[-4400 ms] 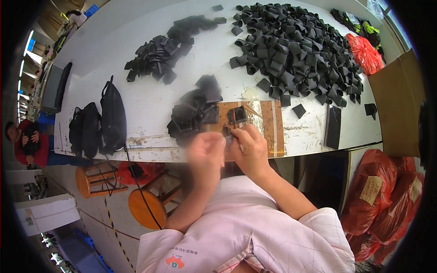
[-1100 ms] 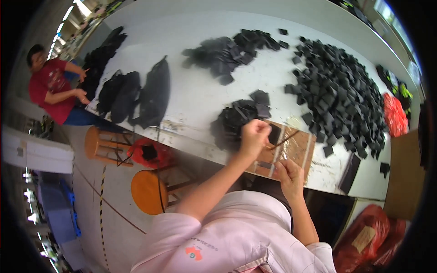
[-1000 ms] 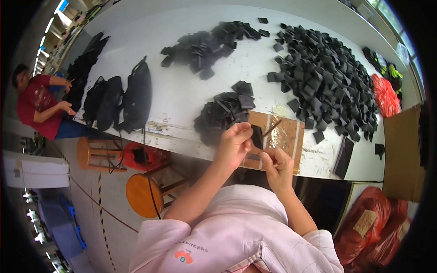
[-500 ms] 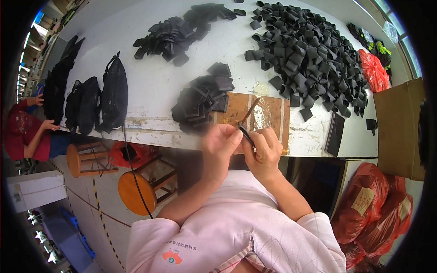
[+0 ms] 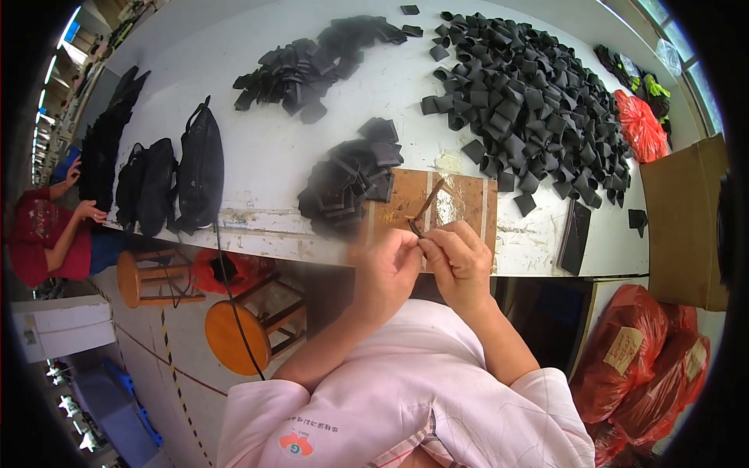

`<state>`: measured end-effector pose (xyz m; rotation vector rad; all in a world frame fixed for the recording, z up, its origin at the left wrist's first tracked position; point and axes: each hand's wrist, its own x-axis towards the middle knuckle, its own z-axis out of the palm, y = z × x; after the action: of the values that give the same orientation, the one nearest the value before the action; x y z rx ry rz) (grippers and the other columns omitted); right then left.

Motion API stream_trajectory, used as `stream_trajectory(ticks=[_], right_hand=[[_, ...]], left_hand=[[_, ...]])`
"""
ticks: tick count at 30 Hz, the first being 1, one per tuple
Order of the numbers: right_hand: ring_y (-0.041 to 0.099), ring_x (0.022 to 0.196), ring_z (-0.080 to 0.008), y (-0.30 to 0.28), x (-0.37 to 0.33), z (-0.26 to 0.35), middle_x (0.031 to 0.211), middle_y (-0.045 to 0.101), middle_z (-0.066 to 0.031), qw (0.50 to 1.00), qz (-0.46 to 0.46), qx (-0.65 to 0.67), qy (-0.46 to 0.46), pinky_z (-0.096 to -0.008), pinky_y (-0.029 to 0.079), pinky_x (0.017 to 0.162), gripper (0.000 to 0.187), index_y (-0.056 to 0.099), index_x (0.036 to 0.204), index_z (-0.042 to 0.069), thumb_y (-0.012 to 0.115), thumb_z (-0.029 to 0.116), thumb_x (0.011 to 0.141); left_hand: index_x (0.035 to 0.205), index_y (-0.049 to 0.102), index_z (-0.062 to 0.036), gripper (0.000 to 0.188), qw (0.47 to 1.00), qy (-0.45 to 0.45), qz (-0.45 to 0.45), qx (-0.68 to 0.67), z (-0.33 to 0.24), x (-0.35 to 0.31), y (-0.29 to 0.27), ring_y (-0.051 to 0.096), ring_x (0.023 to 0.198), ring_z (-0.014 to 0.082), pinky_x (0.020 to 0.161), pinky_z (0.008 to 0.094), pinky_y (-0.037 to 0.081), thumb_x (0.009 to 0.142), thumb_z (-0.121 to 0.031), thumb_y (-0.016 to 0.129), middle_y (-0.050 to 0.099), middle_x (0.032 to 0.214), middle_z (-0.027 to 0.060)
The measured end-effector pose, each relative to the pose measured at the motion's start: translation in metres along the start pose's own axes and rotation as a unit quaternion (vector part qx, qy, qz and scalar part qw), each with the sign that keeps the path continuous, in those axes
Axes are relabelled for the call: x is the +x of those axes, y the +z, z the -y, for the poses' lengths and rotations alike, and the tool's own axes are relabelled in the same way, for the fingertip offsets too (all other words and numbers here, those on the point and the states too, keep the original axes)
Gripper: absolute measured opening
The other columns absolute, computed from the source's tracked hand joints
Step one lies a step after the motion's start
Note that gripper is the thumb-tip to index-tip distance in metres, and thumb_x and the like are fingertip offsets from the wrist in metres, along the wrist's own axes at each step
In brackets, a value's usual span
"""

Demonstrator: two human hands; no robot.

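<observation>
A small piece of black fabric (image 5: 417,227) is between my two hands, mostly hidden by fingers. My left hand (image 5: 386,269) is closed, thumb and forefinger pinched at its near end. My right hand (image 5: 462,261) pinches the same piece from the other side. Just beyond the fingertips, a thin brown stick (image 5: 429,198) slants up over a wooden board (image 5: 480,204) with shiny clear tape. A heap of flat black fabric pieces (image 5: 343,187) overlaps the board's left side.
A large pile of black fabric loops (image 5: 538,109) covers the table's right; flat black pieces (image 5: 289,74) lie at the back. Black mesh bags (image 5: 200,164) rest left, near a co-worker's hands (image 5: 87,210). Stools (image 5: 238,335), red bags (image 5: 624,351) and a cardboard box (image 5: 686,218) flank the table.
The black piece has turned and less of it shows between my fingers. My hands have drawn slightly nearer my body, the left moving a little to the right.
</observation>
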<state>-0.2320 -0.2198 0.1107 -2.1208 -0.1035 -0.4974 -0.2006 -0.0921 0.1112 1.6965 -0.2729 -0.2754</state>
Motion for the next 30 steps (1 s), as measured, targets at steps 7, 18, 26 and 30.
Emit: stream_trajectory(ticks=[7, 18, 26, 30], right_hand=[[0.051, 0.063, -0.02, 0.014, 0.007, -0.006, 0.071, 0.052, -0.0071, 0.982, -0.087, -0.164, -0.036, -0.032, 0.043, 0.052, 0.015, 0.056, 0.081, 0.001, 0.061, 0.0, 0.067], [0.033, 0.052, -0.0036, -0.016, 0.029, 0.022, 0.062, 0.043, 0.0052, 0.773, 0.064, 0.528, 0.346, -0.0165, 0.027, 0.047, 0.023, 0.052, 0.07, 0.006, 0.055, 0.022, 0.086], [0.036, 0.053, -0.0025, -0.028, 0.082, -0.012, 0.062, 0.045, 0.0058, 0.818, 0.146, 0.492, 0.261, -0.0167, 0.027, 0.046, 0.023, 0.055, 0.073, 0.006, 0.055, 0.025, 0.086], [0.038, 0.056, -0.0029, -0.022, 0.066, -0.017, 0.063, 0.046, 0.0059, 0.845, 0.146, 0.456, 0.238, -0.0173, 0.029, 0.048, 0.025, 0.054, 0.073, 0.006, 0.053, 0.026, 0.087]], left_hand=[[0.085, 0.053, -0.0012, 0.011, 0.971, -0.099, -0.101, -0.193, -0.01, 0.014, -0.004, 0.039, 0.041, 0.0012, 0.035, 0.017, 0.03, 0.077, 0.006, 0.054, 0.055, 0.066, 0.0032], [0.085, 0.052, 0.003, 0.012, 0.976, -0.028, -0.095, -0.195, -0.029, 0.023, 0.004, 0.042, 0.043, 0.0028, 0.035, 0.0167, 0.031, 0.074, 0.008, 0.047, 0.058, 0.071, 0.007], [0.095, 0.053, 0.0006, 0.015, 0.74, -0.228, 0.126, -0.62, -0.041, 0.062, -0.016, 0.029, 0.032, 0.0029, 0.031, 0.0179, 0.024, 0.08, 0.0, 0.049, 0.059, 0.074, 0.0088], [0.101, 0.051, 0.0006, 0.019, 0.914, -0.142, 0.027, -0.379, -0.03, 0.05, -0.009, 0.042, 0.046, 0.0039, 0.039, 0.0176, 0.03, 0.083, -0.007, 0.054, 0.059, 0.078, 0.0057]])
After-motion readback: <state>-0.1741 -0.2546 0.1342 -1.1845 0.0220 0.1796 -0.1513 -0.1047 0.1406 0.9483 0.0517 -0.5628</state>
